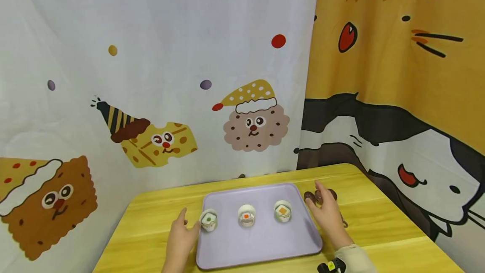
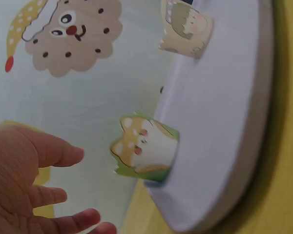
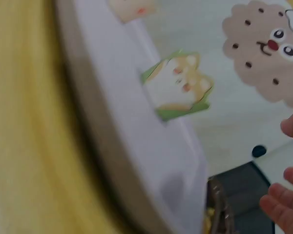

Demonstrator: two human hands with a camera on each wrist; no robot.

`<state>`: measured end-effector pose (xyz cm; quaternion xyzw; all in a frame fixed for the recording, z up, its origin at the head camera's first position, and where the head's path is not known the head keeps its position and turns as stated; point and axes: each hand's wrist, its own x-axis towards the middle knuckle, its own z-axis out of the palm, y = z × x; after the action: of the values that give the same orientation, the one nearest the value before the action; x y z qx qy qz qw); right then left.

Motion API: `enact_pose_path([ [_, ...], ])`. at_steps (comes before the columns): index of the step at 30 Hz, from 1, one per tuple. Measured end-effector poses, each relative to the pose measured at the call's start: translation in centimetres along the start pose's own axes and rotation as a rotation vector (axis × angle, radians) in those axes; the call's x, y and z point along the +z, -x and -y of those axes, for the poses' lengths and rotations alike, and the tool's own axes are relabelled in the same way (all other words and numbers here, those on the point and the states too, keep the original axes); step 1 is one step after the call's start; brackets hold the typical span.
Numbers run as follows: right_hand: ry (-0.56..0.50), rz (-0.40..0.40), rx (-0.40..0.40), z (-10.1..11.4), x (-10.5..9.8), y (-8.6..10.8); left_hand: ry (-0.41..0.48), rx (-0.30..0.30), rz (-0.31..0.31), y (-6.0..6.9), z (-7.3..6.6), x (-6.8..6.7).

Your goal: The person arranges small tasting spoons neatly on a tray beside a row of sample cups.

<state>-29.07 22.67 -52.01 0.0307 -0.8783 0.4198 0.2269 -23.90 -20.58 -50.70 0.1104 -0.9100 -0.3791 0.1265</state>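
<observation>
Three small paper cups stand in a row on a pale purple tray [image 1: 257, 247]: the left cup [image 1: 209, 220] with a green piece, the middle cup [image 1: 247, 215] with an orange-red one, the right cup [image 1: 282, 211] with an orange one. My left hand [image 1: 181, 237] is beside the left cup, fingers spread and holding nothing. In the left wrist view that hand [image 2: 34, 190] is apart from a dog-print cup [image 2: 146, 148]. My right hand [image 1: 326, 216] hovers past the tray's right edge by dark brown round objects [image 1: 310, 197]; the right wrist view shows its fingers [image 3: 283, 200] relaxed.
The tray lies on a yellow wood-grain table [image 1: 386, 222]. Near the right hand is a small brown ring-like end [image 1: 345, 223]. Behind the table hangs a white curtain [image 1: 170, 54] with cartoon prints, and a cat-print cloth [image 1: 379, 70] hangs at the right.
</observation>
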Motion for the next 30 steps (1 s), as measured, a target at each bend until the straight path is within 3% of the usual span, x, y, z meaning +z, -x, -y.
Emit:
enact_pose_path([
  [5,0.028,-0.027,-0.017,-1.7,0.6,0.7,0.001,-0.029,0.055,0.0,1.1,0.5],
  [11,0.056,-0.084,-0.035,-3.5,1.5,1.0,-0.028,-0.029,0.087,0.1,1.5,0.9],
  [21,0.089,-0.068,-0.02,-4.6,1.8,1.5,0.004,-0.103,0.149,0.4,2.3,1.7],
  [25,0.121,-0.08,-0.049,-4.9,1.9,1.4,0.01,-0.072,0.137,0.5,2.5,1.9],
  [30,0.193,-0.087,-0.009,-5.2,1.5,1.3,0.079,-0.043,0.157,0.3,2.8,2.1],
])
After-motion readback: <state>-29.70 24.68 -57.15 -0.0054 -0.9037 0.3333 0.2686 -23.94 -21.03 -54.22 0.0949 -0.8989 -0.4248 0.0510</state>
